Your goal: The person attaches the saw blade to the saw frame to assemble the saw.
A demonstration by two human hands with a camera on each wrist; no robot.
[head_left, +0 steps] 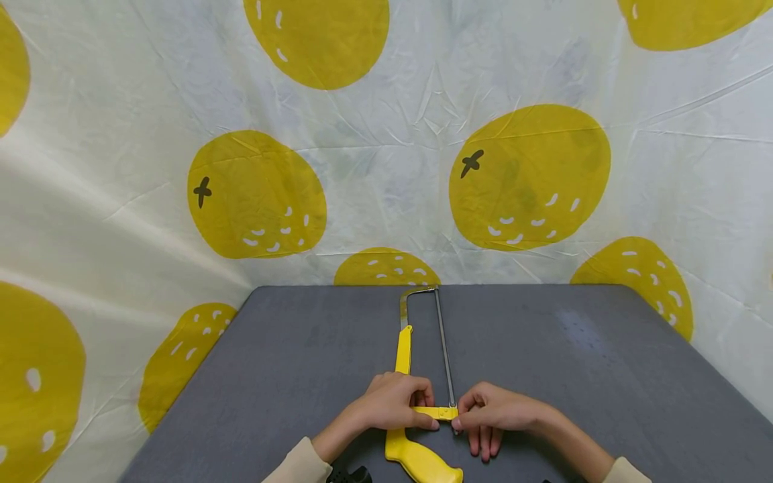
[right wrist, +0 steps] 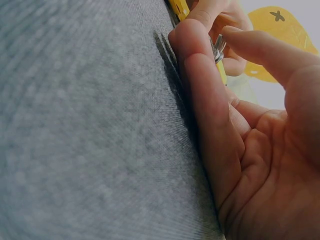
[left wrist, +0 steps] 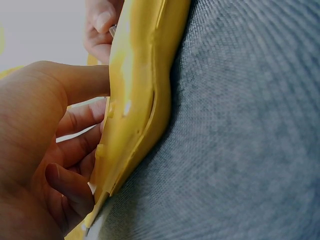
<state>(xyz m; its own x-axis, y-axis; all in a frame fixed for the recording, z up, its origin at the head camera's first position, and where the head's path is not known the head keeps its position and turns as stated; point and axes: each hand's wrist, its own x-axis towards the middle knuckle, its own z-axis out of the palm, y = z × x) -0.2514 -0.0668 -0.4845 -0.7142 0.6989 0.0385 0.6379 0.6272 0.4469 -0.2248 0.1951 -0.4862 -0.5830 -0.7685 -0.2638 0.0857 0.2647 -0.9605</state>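
Observation:
A hacksaw [head_left: 403, 350] with a yellow handle [head_left: 427, 463] lies on the grey table, its bow pointing away from me. Its thin blade [head_left: 445, 349] runs along the right side of the frame. My left hand [head_left: 392, 400] grips the yellow frame just ahead of the handle, thumb and fingers around the short crosspiece [head_left: 437, 413]. At that crosspiece's right end, my right hand [head_left: 498, 409] pinches the small metal wing nut [right wrist: 218, 47] between thumb and fingers. The other right fingers [right wrist: 210, 95] lie low along the table. In the left wrist view, the handle [left wrist: 137, 100] partly hides the left fingertips.
The grey cloth-covered table [head_left: 543, 349] reaches back to a pale hanging sheet [head_left: 386, 188] printed with yellow fruit, which also closes in both sides. A small black object [head_left: 353, 475] shows at the bottom edge, near the left sleeve [head_left: 298, 463].

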